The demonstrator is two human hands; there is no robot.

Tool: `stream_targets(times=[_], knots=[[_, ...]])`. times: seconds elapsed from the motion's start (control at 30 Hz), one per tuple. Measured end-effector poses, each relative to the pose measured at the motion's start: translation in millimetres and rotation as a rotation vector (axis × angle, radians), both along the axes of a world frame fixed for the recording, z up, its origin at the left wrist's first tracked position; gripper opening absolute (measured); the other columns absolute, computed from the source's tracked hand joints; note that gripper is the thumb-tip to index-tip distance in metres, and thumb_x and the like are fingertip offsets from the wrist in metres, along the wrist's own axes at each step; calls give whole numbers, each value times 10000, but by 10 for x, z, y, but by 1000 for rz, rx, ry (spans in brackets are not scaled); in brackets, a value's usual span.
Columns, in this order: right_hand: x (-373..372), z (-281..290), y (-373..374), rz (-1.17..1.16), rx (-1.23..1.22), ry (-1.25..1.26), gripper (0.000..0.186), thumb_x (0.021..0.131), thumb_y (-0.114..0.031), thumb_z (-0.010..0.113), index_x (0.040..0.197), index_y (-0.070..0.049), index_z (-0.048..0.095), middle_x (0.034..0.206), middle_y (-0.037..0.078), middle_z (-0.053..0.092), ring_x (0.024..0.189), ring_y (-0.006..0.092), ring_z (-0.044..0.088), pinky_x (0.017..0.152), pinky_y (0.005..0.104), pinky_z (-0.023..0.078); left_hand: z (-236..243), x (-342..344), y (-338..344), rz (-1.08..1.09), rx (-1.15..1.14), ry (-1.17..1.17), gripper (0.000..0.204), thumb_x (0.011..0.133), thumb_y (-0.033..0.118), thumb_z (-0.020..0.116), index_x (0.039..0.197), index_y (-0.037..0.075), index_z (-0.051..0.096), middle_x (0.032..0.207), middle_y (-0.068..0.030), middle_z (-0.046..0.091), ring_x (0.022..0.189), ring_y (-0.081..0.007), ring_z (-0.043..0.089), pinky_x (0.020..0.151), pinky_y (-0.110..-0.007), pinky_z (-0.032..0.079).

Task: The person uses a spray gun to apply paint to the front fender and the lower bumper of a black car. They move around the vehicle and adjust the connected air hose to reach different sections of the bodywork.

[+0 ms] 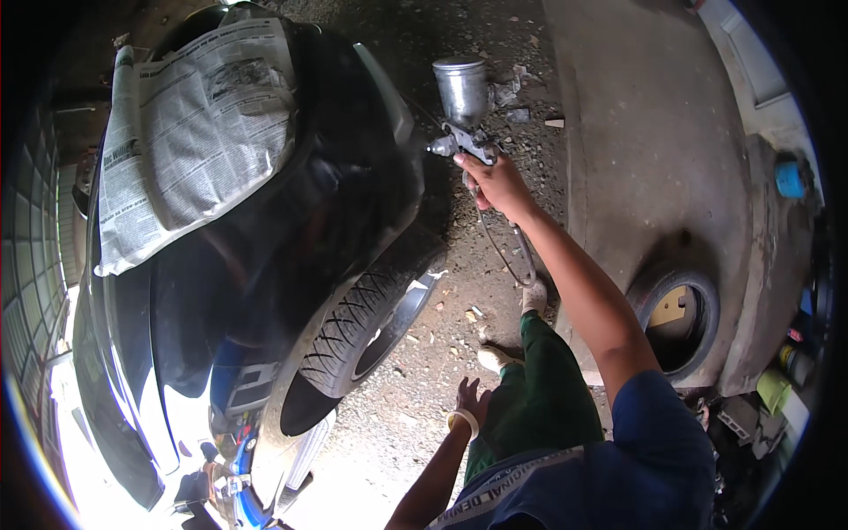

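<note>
My right hand (497, 185) is wrapped round the grip of a paint spray gun (468, 141) with a silver metal cup (462, 93) on top. The gun's nozzle faces left, close to the rear side of a glossy black car (353, 190), apart from its surface. A thin hose (502, 252) loops down below the hand. Lower down, my left hand (473, 400) hangs beside my thigh with its fingers apart, holding nothing. A pale ring or band (464, 420) sits round that wrist.
Newspaper sheets (203, 124) cover the car's glass. Its treaded wheel (353, 340) sticks out toward my feet. Gravel (397, 397) with scraps lies underfoot. On the concrete ledge (654, 132) at right rests a loose tyre (707, 327); a blue container (791, 179) stands farther right.
</note>
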State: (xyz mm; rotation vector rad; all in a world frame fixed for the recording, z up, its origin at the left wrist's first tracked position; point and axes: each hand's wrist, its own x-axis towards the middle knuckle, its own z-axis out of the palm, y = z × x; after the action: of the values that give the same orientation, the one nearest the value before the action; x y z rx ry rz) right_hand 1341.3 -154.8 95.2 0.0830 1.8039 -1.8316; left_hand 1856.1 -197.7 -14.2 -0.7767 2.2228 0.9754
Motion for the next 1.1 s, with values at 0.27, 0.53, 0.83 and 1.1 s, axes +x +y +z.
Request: stream_targets(times=[0.27,0.53,0.83,1.1], knots=[[-27,244,-169,44,28,41,408,981,-431,658,1138,-57,618,717,25,615,428,83,537,379,226,475,-1,-44,-9,13,5,-56,632,973,410,612,1460,38,459,1569,-285,287,1443,-479,306,1183,-528,318],[69,1048,-272,128,-331,66,297,1009,-303,647,1130,-35,605,689,10,582,404,66,504,352,218,435,-6,-81,-61,13,8,-47,626,983,399,612,1459,24,456,1564,-304,287,1450,-473,302,1189,-523,312],[-135,937,-263,141,-205,70,328,1002,-382,653,1096,-68,638,722,33,611,415,81,506,368,234,425,-22,-71,-83,50,6,-71,628,977,407,621,1459,38,462,1562,-311,285,1452,-484,290,1189,-529,310],[-374,307,-261,-29,10,37,305,980,-380,684,1029,-79,691,660,-9,598,418,77,516,369,247,443,-70,-1,-134,43,-44,-48,633,974,420,600,1456,28,477,1560,-293,298,1419,-480,352,1176,-516,337]])
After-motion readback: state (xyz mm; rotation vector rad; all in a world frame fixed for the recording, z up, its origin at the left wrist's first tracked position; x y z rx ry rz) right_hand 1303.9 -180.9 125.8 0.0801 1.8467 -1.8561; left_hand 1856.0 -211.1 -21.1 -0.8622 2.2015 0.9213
